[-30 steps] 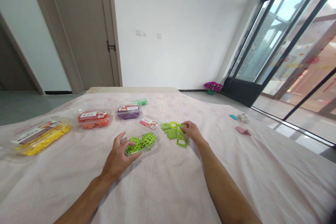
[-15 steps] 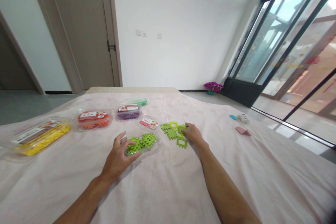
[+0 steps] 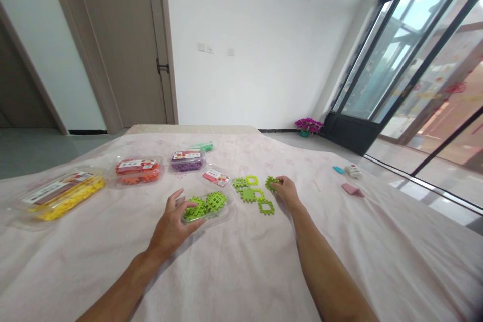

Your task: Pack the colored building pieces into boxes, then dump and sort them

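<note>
- On the pale pink cloth with faint flowers (image 3: 241, 271) stands an open clear plastic box (image 3: 228, 211), and inside it lie green lattice pieces (image 3: 216, 201).
- The left hand (image 3: 179, 216) is spread around the left end of this box.
- To the right of the box, the right hand (image 3: 281, 187) pinches one green notched piece (image 3: 270, 183), near loose flat green pieces (image 3: 266, 207).
- Left of the box: lidded clear boxes (image 3: 138, 171) (yellow, orange and purple contents).
- Beyond the box: white wall (image 3: 256, 90), brown door (image 3: 113, 50).
</note>
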A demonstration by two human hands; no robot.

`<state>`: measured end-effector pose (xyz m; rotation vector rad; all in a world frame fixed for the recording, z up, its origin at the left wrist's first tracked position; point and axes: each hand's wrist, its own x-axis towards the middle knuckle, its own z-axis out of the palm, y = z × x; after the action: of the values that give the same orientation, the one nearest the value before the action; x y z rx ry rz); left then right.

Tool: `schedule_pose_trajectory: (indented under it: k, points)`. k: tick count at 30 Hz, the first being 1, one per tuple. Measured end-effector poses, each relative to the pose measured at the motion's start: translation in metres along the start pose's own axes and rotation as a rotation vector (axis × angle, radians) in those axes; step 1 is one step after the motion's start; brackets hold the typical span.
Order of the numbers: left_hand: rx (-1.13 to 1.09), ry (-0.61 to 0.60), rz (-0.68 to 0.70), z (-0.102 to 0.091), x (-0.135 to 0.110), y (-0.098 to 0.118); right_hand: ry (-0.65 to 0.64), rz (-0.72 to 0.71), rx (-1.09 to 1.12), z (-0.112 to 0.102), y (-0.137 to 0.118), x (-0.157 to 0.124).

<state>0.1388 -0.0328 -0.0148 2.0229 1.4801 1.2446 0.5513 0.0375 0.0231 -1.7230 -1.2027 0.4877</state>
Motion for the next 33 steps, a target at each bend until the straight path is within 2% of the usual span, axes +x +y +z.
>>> schedule_pose_trajectory:
  k: [3, 5, 7, 10, 14, 17, 21, 23, 25, 27, 29, 33]
  points:
    - [0.020, -0.003, 0.008, 0.001, 0.000, -0.002, 0.047, 0.017, 0.167, 0.004, -0.017, -0.004]
    - [0.021, -0.007, 0.010, 0.001, 0.000, -0.002, -0.068, 0.034, 0.291, 0.012, -0.033, -0.010]
    - [0.017, -0.011, 0.014, 0.001, 0.000, 0.000, -0.254, 0.043, 0.392, 0.022, -0.051, -0.021]
    - [0.016, -0.017, 0.021, -0.001, 0.000, 0.003, -0.446, 0.049, 0.472, 0.040, -0.079, -0.044]
    - [0.022, -0.029, 0.021, -0.002, 0.000, 0.007, -0.621, 0.052, 0.513, 0.062, -0.103, -0.075]
    - [0.020, -0.030, 0.025, -0.002, 0.000, 0.008, -0.668, 0.023, 0.494, 0.074, -0.106, -0.085]
    - [0.012, -0.031, 0.024, -0.002, -0.001, 0.008, -0.495, -0.031, 0.279, 0.069, -0.098, -0.073]
    - [0.009, -0.034, 0.024, -0.002, -0.001, 0.007, -0.405, -0.117, 0.059, 0.055, -0.092, -0.060]
    - [0.007, -0.035, 0.022, -0.001, -0.001, 0.006, -0.381, -0.225, -0.240, 0.037, -0.085, -0.048]
    - [0.005, -0.038, 0.012, -0.001, 0.000, 0.006, -0.424, -0.236, -0.525, 0.020, -0.078, -0.038]
    - [0.002, -0.043, 0.001, 0.000, 0.000, 0.005, -0.499, -0.186, -0.722, 0.008, -0.071, -0.032]
    - [-0.008, -0.045, 0.000, -0.001, 0.000, 0.006, -0.605, -0.119, -0.848, -0.001, -0.060, -0.029]
